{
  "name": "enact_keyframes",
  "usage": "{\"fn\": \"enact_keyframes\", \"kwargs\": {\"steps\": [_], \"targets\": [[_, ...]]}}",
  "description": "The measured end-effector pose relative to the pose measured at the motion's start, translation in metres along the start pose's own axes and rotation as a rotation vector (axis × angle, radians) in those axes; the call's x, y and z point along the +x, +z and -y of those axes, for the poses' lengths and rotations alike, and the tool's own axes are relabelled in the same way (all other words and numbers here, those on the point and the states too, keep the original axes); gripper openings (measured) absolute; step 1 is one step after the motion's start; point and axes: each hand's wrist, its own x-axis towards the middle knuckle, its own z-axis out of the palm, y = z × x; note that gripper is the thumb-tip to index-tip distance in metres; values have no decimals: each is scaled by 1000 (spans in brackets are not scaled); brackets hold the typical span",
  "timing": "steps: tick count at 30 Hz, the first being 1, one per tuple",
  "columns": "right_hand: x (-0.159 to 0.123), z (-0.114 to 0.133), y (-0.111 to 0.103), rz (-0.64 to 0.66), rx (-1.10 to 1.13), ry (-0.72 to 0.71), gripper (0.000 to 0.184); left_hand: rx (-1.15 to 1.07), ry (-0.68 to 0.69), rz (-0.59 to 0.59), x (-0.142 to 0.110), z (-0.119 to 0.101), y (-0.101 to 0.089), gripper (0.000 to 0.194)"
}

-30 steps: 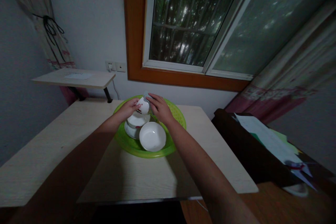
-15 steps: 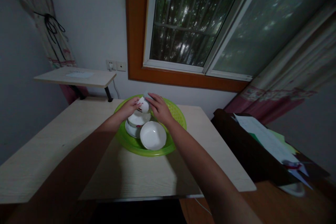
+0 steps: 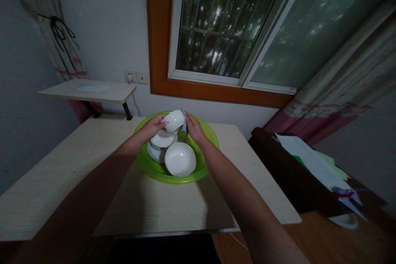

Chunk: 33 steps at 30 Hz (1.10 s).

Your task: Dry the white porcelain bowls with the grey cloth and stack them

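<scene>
Gripped at its left rim by my left hand is a white bowl with small red and dark markings, tilted over the green plastic basin. My right hand has its fingers closed on a greyish cloth against the bowl's right edge. Inside the basin, a plain white bowl sits at the front. To its left, another white bowl with a red mark rests on a white dish. Yellowish utensil handles show below my right hand, partly hidden.
The basin stands on a pale wooden table. A small raised shelf holds a paper at the back left. Beyond are a wall socket and a window. At right, papers lie on a dark brown piece of furniture.
The held bowl has turned, so its white inside now shows. My right hand has moved slightly right with the cloth, uncovering more of the bowl and the utensil handles.
</scene>
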Motion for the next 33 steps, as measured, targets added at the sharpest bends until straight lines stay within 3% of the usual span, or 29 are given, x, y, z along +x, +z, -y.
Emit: {"fn": "enact_keyframes", "kwargs": {"steps": [3, 6, 12, 14, 20, 24, 28, 33], "targets": [[-1, 6, -1, -8, -29, -60, 48, -8, -1, -20, 1, 2, 0, 28], [-4, 26, -4, 23, -79, -227, 46, -12, 1, -43, 3, 4, -1, 28], [-10, 52, -5, 203, -193, -483, 50, 52, 26, -68, 5, 8, -1, 20], [-9, 50, -3, 188, -197, -471, 49, 47, 33, -60, 4, 6, -1, 21], [-2, 36, -6, 10, -225, -222, 45, 60, 6, -35, 0, -2, 2, 23], [-7, 42, -9, 10, -244, -309, 37, 69, 16, -45, 3, 4, 0, 24], [-11, 55, -7, 105, -295, -451, 28, 106, 42, -58, 7, 11, -3, 24], [-6, 51, -5, 26, -293, -396, 29, 69, 48, -40, 6, 9, -3, 28]]}}
